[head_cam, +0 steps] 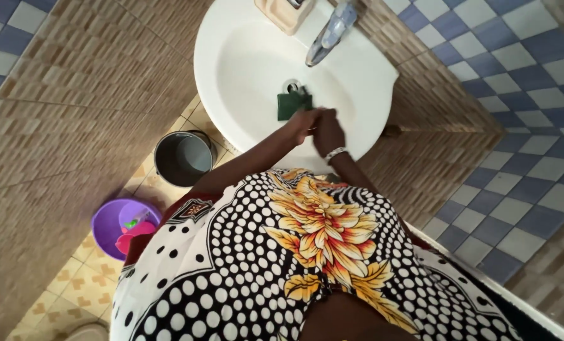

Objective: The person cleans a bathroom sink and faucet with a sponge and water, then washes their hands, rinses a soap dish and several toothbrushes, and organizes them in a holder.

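Head view. Your two hands meet over the near rim of the round white ceramic washbasin, a little above the centre of the frame. Your left hand reaches in from the lower left and its fingers close on the lower right corner of the dark green square scouring pad; the grip reads as a pinch on that edge, though blur hides the fingertips. Your right hand, wearing a pale beaded bracelet at the wrist, lies just beside the left and touches it, fingers curled downward. Whether it also grips the pad, I cannot tell.

The pad lies in the bowl directly below the drain opening, at upper centre of the frame, flat against the white surface. It sits under the spout of the chrome tap, where water would fall on it (no water is visible running). Held by one corner, most of its face stays exposed.

Condition of the pad: uniformly dark green, roughly square, slightly skewed, with no foam visible.

Other items: a beige soap dish on the rim at top centre; a grey metal bucket on the floor left of centre; a purple plastic basin holding pink and green items at lower left.
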